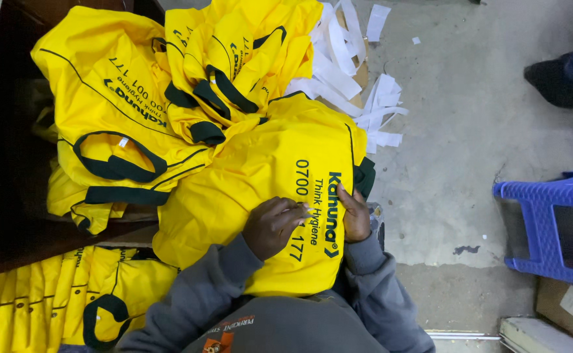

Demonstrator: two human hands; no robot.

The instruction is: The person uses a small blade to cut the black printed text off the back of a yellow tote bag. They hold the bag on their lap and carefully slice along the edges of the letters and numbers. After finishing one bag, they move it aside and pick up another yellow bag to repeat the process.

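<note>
A yellow garment (247,189) with dark green trim and dark printed lettering lies across my lap. My left hand (273,225) sits on its printed area with fingers curled, pinching the fabric by the lettering. My right hand (355,216) holds the same garment at its right edge, fingers pressed on the cloth next to the green trim. Both arms are in grey sleeves. What the fingertips of my left hand pinch is too small to tell.
More yellow garments (123,98) are heaped behind and to the left, and a folded row (31,301) lies at lower left. White paper strips (345,72) litter the concrete floor. A blue plastic stool (548,222) stands at right. Another person's dark shoe (551,78) shows at upper right.
</note>
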